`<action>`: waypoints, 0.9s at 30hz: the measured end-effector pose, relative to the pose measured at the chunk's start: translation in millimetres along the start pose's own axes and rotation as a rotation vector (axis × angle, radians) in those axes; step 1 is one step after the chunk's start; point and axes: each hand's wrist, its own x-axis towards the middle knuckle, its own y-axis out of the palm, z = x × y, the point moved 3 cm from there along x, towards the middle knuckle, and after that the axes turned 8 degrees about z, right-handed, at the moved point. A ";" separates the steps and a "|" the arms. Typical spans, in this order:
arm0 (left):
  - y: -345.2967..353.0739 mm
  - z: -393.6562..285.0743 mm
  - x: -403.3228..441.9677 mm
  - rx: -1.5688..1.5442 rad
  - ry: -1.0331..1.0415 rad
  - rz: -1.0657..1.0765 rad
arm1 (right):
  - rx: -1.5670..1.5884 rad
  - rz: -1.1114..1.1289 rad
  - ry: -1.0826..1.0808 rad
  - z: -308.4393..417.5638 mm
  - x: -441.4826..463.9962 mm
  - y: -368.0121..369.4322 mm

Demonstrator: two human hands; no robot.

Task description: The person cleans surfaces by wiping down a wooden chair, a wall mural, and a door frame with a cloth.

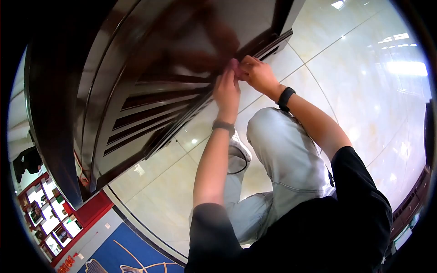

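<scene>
Both hands meet at the edge of a dark, glossy wooden furniture piece [182, 50] with slats along its lower part. My left hand [226, 93] points upward against the wood edge, its fingers closed together. Beside it on the right, my right hand [258, 76] has bent fingers pinched close to the left fingertips. Something small and pinkish [235, 65] shows between the hands, too blurred to name. A dark band circles each wrist. The wood surface reflects the hands.
Pale glossy floor tiles [355, 77] spread under and right of the furniture. My bent knee [268, 127] in light trousers is just below the hands. At the lower left are a blue patterned mat [132, 250] and a lit display shelf [48, 209].
</scene>
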 end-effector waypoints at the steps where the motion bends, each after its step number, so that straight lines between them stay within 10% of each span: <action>1: 4.1 -4.0 3.9 -0.016 0.009 0.008 | 0.007 -0.024 0.007 -3.5 -1.7 -4.6; 15: 4.5 -113.0 87.5 -0.272 0.166 0.181 | 0.275 -0.303 0.245 -39.3 -47.2 -105.3; 21: -132.9 -181.6 117.1 -0.253 0.437 -0.252 | -0.093 -0.687 -0.185 56.9 -31.0 -216.8; 27: -294.7 -158.0 118.8 0.120 0.638 -0.588 | 0.295 -0.844 -0.680 166.7 34.5 -245.5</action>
